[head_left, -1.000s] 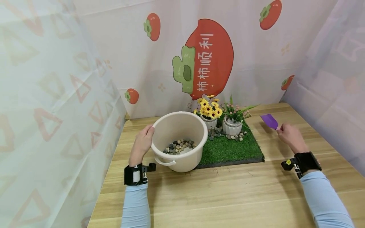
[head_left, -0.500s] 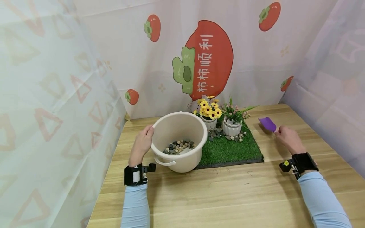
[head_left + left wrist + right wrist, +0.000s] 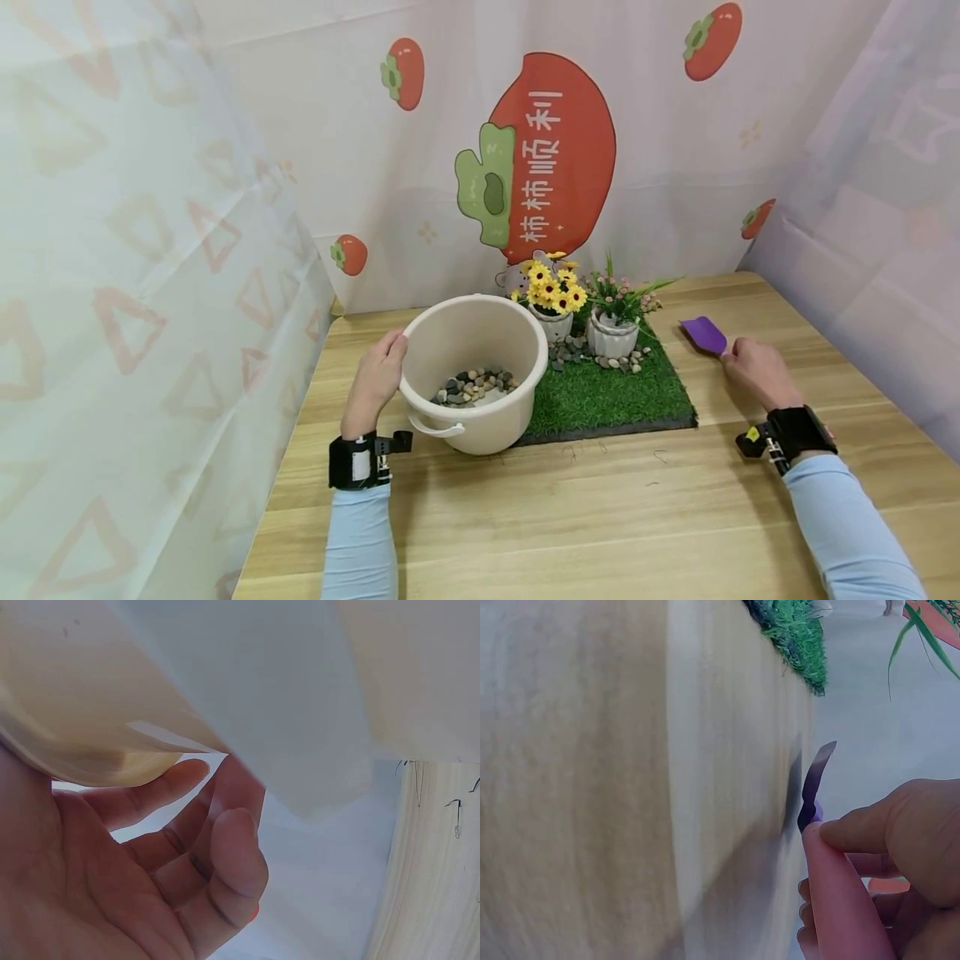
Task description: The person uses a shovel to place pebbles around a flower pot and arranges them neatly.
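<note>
A cream bucket (image 3: 487, 429) with pebbles (image 3: 472, 387) in its bottom stands on the table at centre left. My left hand (image 3: 377, 379) grips its rim on the left side; in the left wrist view the fingers (image 3: 232, 877) curl near the bucket's wall. On the right, my right hand (image 3: 763, 372) holds a small shovel with a purple blade (image 3: 705, 334). The right wrist view shows its pink handle (image 3: 840, 892) between thumb and curled fingers. The blade points left and away from me, above its shadow on the wood.
Artificial turf (image 3: 607, 400) lies right of the bucket. On it stand a pot of yellow flowers (image 3: 552, 292) and a pot of pink flowers (image 3: 611, 335), with loose pebbles (image 3: 570, 350) around them. Several dark threads (image 3: 585, 450) lie before the turf. Fabric walls enclose the table (image 3: 600, 533).
My right hand has come slightly nearer and left with the shovel, and its blade has turned a little. The left hand and the bucket have stayed put.
</note>
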Demonstrator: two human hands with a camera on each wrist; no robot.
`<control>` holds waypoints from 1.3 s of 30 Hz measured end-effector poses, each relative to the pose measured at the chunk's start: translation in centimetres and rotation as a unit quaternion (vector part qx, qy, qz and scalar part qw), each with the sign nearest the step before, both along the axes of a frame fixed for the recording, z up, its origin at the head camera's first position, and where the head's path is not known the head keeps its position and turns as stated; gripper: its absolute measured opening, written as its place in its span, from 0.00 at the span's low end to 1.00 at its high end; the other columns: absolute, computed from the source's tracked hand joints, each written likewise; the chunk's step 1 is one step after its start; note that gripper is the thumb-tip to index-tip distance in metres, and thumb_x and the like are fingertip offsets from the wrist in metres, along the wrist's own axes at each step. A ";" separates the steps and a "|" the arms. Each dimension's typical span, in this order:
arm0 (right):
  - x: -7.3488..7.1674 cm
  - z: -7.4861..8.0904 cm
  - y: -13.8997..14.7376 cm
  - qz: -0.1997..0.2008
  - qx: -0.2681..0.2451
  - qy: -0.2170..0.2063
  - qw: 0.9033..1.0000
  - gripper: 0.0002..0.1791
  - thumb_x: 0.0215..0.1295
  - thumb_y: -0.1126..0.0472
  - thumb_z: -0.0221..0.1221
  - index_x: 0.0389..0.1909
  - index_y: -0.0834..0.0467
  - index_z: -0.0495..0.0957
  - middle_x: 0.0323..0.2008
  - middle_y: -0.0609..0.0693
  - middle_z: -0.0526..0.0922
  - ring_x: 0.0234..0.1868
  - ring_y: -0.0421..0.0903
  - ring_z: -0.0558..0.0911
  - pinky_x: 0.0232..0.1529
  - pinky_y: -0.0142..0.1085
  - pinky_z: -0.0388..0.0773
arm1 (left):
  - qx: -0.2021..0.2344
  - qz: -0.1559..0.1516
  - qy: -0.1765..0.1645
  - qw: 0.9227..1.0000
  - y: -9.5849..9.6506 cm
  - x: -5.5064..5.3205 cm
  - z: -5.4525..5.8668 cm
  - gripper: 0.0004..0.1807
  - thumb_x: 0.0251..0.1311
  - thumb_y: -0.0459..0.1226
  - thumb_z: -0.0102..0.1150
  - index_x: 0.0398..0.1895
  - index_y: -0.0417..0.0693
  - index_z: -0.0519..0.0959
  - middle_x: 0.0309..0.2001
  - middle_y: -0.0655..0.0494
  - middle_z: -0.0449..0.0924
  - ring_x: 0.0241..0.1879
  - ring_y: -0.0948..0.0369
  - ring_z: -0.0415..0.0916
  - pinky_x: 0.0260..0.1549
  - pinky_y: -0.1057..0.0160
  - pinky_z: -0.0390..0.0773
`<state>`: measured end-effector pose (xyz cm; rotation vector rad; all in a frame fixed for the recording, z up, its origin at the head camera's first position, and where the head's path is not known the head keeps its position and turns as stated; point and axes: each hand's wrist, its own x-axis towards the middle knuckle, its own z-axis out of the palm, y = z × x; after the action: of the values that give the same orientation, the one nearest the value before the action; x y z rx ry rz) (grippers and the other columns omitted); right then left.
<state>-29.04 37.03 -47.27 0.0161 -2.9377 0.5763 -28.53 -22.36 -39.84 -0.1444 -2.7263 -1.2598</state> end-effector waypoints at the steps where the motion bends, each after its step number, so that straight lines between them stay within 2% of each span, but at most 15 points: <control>1: 0.0 -0.1 0.0 0.000 0.000 -0.001 1.000 0.15 0.69 0.62 0.49 0.25 0.68 0.72 0.19 0.58 0.72 0.21 0.52 0.72 0.23 0.39 0.63 | 0.000 -0.001 0.001 1.000 0.0 0.0 0.0 0.26 0.76 0.50 0.35 0.67 0.49 0.71 0.56 0.39 0.80 0.49 0.44 0.81 0.44 0.48 0.81; 7: 0.0 -0.4 -0.3 -0.003 0.001 0.004 1.000 0.15 0.69 0.62 0.50 0.23 0.67 0.71 0.18 0.58 0.73 0.21 0.53 0.72 0.23 0.39 0.64 | 0.002 0.000 0.004 1.000 0.0 0.1 0.2 0.26 0.76 0.50 0.35 0.67 0.50 0.71 0.56 0.39 0.80 0.49 0.44 0.81 0.45 0.47 0.80; 11: 0.0 -0.4 -0.5 -0.004 0.005 0.003 1.000 0.15 0.68 0.62 0.49 0.23 0.66 0.71 0.18 0.57 0.72 0.22 0.53 0.72 0.23 0.39 0.64 | 0.003 -0.001 0.004 1.000 0.0 0.3 0.3 0.26 0.76 0.50 0.35 0.67 0.50 0.71 0.54 0.40 0.81 0.46 0.45 0.82 0.42 0.51 0.81; 16: 0.0 -0.4 -0.3 -0.010 0.007 -0.028 1.000 0.14 0.69 0.60 0.48 0.28 0.67 0.71 0.21 0.57 0.72 0.23 0.52 0.72 0.24 0.38 0.63 | 0.002 -0.003 0.003 1.000 0.0 0.2 0.3 0.27 0.76 0.51 0.34 0.67 0.50 0.71 0.53 0.39 0.81 0.43 0.46 0.82 0.37 0.54 0.81; 20: 0.2 -0.5 0.0 -0.019 0.012 -0.060 0.998 0.15 0.70 0.57 0.47 0.31 0.66 0.72 0.23 0.57 0.72 0.25 0.51 0.72 0.23 0.38 0.62 | -0.002 -0.004 0.006 1.000 -0.1 0.0 0.1 0.27 0.76 0.50 0.34 0.68 0.49 0.70 0.55 0.38 0.80 0.47 0.44 0.82 0.41 0.50 0.81; 24: 0.4 -0.4 0.1 -0.022 0.018 -0.076 0.997 0.17 0.72 0.54 0.46 0.31 0.64 0.71 0.22 0.57 0.71 0.25 0.51 0.71 0.23 0.38 0.61 | -0.003 -0.004 0.003 1.000 -0.1 0.0 0.0 0.27 0.76 0.51 0.33 0.68 0.49 0.70 0.56 0.39 0.79 0.48 0.44 0.81 0.44 0.47 0.81; 36: 0.6 -0.1 0.1 -0.035 0.028 -0.094 0.995 0.18 0.71 0.51 0.45 0.29 0.61 0.70 0.23 0.58 0.72 0.26 0.53 0.72 0.24 0.44 0.63 | 0.002 -0.002 0.001 1.000 -0.1 0.1 0.2 0.26 0.76 0.50 0.35 0.67 0.50 0.71 0.57 0.40 0.79 0.49 0.44 0.82 0.45 0.46 0.81; 39: 0.7 0.2 -0.1 -0.038 0.035 -0.085 0.995 0.17 0.70 0.52 0.44 0.26 0.60 0.69 0.22 0.58 0.72 0.26 0.54 0.73 0.23 0.46 0.64 | -0.018 -0.007 0.006 1.000 -0.1 0.0 0.4 0.26 0.76 0.50 0.34 0.67 0.48 0.71 0.56 0.40 0.80 0.50 0.44 0.81 0.47 0.46 0.80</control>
<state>-28.34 36.90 -47.05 -0.1444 -3.1056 0.4859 -28.51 -22.49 -39.43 -0.1729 -2.7441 -1.2099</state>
